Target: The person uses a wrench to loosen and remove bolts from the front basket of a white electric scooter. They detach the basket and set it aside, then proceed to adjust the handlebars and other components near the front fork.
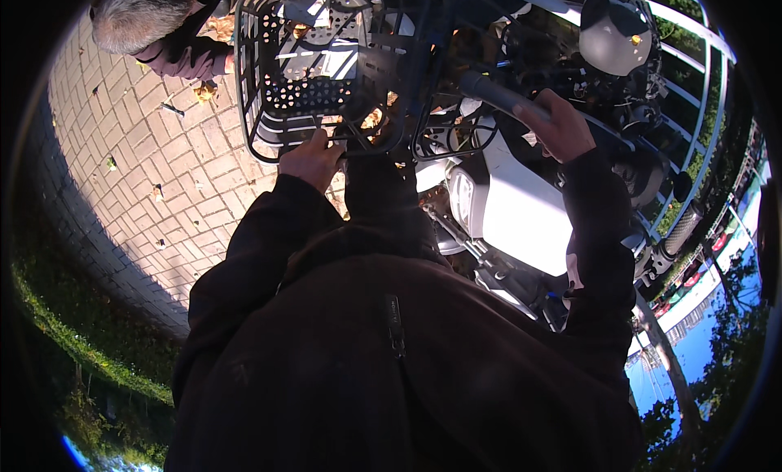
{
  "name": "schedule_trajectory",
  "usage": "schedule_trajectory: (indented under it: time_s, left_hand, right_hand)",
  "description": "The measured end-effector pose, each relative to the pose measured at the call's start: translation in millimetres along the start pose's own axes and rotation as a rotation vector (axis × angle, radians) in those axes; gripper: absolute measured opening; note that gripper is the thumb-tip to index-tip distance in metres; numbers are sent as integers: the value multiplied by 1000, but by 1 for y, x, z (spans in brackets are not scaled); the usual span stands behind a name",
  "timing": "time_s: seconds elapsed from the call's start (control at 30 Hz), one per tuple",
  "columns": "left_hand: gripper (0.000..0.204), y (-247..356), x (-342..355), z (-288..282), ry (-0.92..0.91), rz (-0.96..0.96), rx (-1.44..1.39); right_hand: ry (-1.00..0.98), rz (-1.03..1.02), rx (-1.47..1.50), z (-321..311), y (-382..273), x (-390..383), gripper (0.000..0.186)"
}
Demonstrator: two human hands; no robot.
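Note:
A black bicycle basket with a punched floor stands at the top middle. Light flat pieces, which look like paper or card, lie inside it. My left hand is closed at the basket's near rim, its fingers bent over the edge. Farther right, my right hand wraps round a dark grey cylinder that looks like a handlebar grip. Its thumb lies along the cylinder, and the other fingers are partly hidden. Black frame bars run between the basket and the cylinder.
Another person's dark sleeve reaches toward the basket's left side. A white scooter body stands close to my right forearm. Beyond are a rounded grey saddle-like thing and white railings. Brick paving with fallen leaves spreads to the left.

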State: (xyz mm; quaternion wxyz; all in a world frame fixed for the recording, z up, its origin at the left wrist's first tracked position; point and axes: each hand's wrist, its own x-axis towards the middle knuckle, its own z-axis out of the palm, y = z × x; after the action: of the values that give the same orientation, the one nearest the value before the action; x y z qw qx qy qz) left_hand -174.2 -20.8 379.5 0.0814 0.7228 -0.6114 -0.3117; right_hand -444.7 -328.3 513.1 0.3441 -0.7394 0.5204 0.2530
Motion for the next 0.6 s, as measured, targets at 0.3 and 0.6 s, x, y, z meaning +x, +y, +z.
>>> schedule_trajectory:
  time_s: [0.3, 0.6]
  left_hand:
    - [19, 0, -1, 1, -22, 11, -6]
    - [21, -1, 0, 0, -67, -17, -27]
  right_hand:
    - [-223, 54, -251, -9, -28, 21, 61]
    - [-122, -5, -523, -4, -36, 21, 59]
